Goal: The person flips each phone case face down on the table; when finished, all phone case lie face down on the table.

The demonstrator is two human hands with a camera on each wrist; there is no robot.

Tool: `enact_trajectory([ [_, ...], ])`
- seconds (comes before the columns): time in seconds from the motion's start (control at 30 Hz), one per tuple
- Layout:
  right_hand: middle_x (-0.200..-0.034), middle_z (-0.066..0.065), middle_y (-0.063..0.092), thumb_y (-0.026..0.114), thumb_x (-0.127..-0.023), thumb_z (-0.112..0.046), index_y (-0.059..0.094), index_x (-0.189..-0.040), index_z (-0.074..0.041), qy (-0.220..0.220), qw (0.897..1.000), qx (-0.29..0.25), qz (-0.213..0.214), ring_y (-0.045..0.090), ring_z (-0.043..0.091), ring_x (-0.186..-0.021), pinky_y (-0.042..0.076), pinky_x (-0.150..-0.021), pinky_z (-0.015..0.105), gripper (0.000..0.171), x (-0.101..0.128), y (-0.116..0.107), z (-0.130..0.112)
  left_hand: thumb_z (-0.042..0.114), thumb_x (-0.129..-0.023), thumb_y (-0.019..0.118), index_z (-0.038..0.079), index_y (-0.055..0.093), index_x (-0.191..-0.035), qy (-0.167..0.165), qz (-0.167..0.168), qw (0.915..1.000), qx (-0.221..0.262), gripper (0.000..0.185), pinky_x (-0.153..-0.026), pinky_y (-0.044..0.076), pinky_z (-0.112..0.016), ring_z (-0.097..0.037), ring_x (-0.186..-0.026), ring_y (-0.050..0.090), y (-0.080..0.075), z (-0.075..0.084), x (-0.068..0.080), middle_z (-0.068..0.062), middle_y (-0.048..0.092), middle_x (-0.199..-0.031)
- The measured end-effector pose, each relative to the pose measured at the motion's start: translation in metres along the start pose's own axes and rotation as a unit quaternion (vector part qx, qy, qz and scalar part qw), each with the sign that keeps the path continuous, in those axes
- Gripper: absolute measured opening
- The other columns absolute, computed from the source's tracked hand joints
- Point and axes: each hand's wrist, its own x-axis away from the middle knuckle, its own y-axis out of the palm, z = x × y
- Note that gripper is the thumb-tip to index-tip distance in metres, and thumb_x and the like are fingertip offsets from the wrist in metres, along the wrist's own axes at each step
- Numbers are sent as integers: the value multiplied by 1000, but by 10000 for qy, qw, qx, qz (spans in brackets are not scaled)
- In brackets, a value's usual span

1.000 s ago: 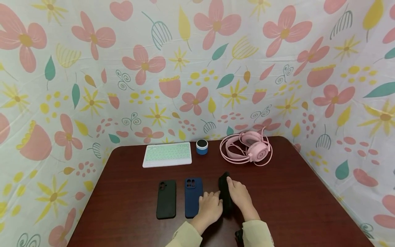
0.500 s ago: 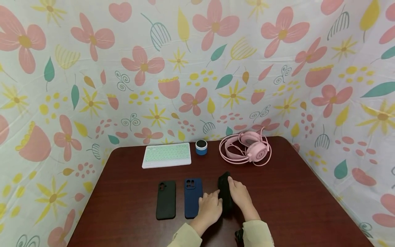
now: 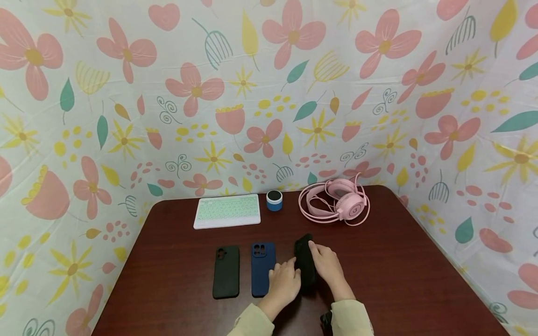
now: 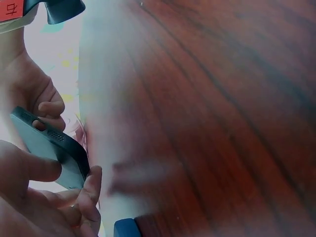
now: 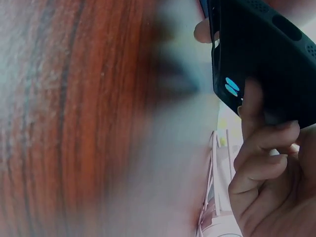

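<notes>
A black phone case (image 3: 304,261) stands on its long edge on the dark wooden table (image 3: 399,261), tilted between both hands. My left hand (image 3: 286,279) pinches its left side, thumb and fingers curled round the rim (image 4: 54,148). My right hand (image 3: 328,263) grips the right side, fingers curled over the case (image 5: 266,64). A dark blue phone case (image 3: 263,268) lies flat just left of my left hand. Further left lies another black phone case (image 3: 226,271).
At the back of the table sit a white keyboard (image 3: 227,210), a small blue round speaker (image 3: 274,200) and pink headphones (image 3: 336,203) with a coiled cable. Flower-print cloth walls enclose the table on three sides.
The held black case has tipped slightly to the left and my left hand has shifted up along it. Nothing else has moved.
</notes>
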Motion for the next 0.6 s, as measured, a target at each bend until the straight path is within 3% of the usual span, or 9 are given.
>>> enact_trajectory([
  [0.33,-120,22,62,43,-103,-37,65,-122,2,39,9995,245,178,55,41,-114,40,-92,57,48,0,-2,-1,34,-100,52,6,48,-142,24,114,9999,5,51,-68,30,-34,-19,-86,46,-2,0,1,-9,61,-119],
  [0.6,-119,22,62,44,-103,-35,64,-123,1,212,9980,568,200,58,42,-107,43,-85,59,46,3,-1,1,35,-99,54,3,46,-142,36,199,9998,40,55,-68,30,-35,-19,-82,44,-5,-2,1,-11,60,-116],
])
